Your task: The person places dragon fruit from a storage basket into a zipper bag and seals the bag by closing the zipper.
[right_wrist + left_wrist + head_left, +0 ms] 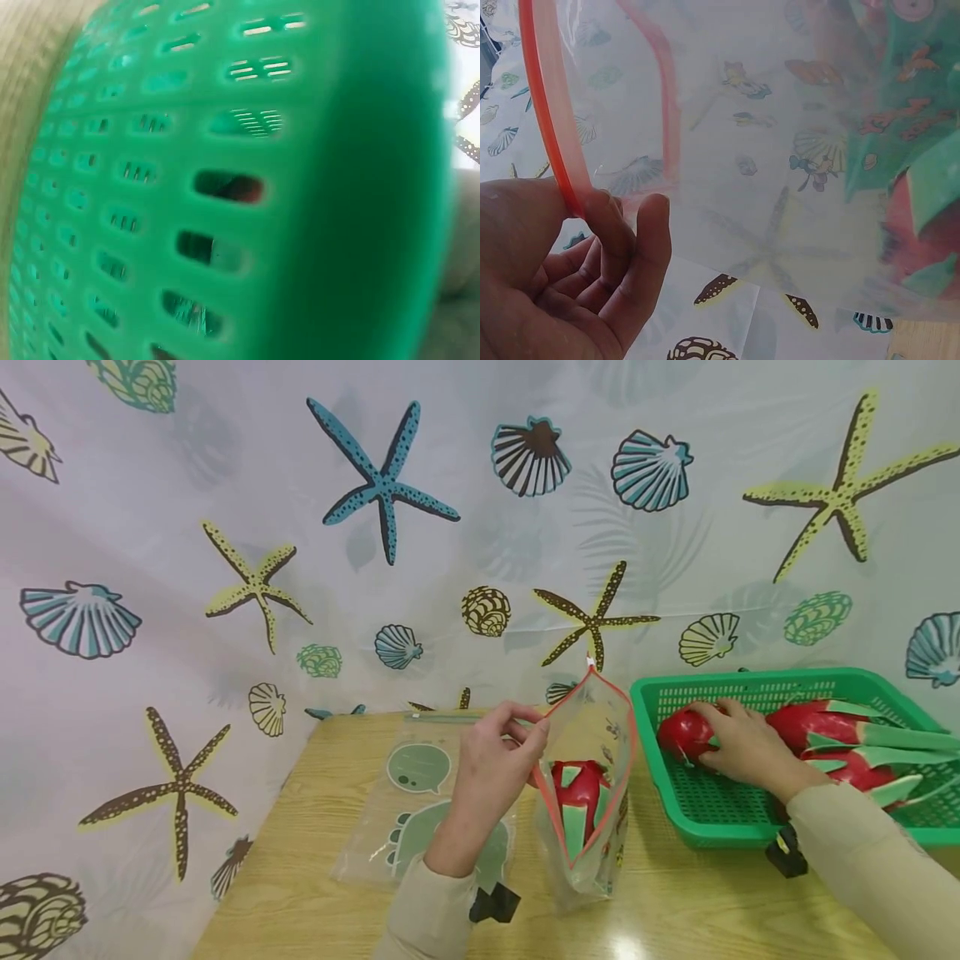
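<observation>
In the head view my left hand (495,764) pinches the red zip edge of a clear zip bag (581,889), which stands with its mouth open. Inside that bag lies a red dragon fruit (581,789) with green leaf tips. The left wrist view shows thumb and forefinger on the red strip, the other fingers loosely bent. To the right, my right hand (738,739) reaches into a green basket (750,679) and grips a dragon fruit (681,735) at its left end. Basket wall fills most of the right wrist view and hides the hand's work there.
More dragon fruits (817,727) with long green leaves lie in the basket's right part. Flat on the wooden table (277,893), left of the standing bag, is another clear zip bag (420,768) with green cartoon prints. A sea-patterned curtain (450,568) hangs behind.
</observation>
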The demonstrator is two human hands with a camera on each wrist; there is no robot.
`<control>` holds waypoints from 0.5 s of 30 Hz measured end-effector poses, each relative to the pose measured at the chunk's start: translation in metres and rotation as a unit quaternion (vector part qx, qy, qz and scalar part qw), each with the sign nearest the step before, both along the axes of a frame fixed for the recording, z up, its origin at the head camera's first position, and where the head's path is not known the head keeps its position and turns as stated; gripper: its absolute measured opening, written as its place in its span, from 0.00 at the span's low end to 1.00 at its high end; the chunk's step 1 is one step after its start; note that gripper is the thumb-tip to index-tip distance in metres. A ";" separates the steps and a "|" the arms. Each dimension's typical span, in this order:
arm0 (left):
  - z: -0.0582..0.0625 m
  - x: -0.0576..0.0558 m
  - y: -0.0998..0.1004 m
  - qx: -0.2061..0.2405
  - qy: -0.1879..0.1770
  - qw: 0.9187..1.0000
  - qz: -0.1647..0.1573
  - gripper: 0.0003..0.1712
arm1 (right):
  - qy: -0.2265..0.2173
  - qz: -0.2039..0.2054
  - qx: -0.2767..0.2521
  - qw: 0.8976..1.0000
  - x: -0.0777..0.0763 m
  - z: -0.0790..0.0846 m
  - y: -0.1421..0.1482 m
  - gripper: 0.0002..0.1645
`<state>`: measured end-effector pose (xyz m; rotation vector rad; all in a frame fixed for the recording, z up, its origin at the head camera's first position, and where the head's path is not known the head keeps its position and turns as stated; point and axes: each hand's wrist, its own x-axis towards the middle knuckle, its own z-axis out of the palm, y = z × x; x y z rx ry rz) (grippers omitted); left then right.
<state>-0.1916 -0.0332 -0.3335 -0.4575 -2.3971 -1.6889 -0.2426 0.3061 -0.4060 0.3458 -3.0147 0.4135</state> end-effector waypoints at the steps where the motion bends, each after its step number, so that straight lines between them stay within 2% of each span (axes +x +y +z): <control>1: 0.000 0.000 0.000 0.001 -0.001 1.000 0.000 0.06 | -0.006 0.000 0.002 1.000 -0.001 0.000 0.000 0.45; 7: 0.001 0.001 0.000 0.011 -0.006 1.000 -0.004 0.06 | -0.065 -0.002 -0.003 0.998 -0.003 0.002 0.002 0.55; 15: 0.000 0.000 -0.001 0.021 -0.014 1.000 -0.012 0.07 | -0.040 -0.005 -0.008 0.999 -0.002 -0.002 0.004 0.50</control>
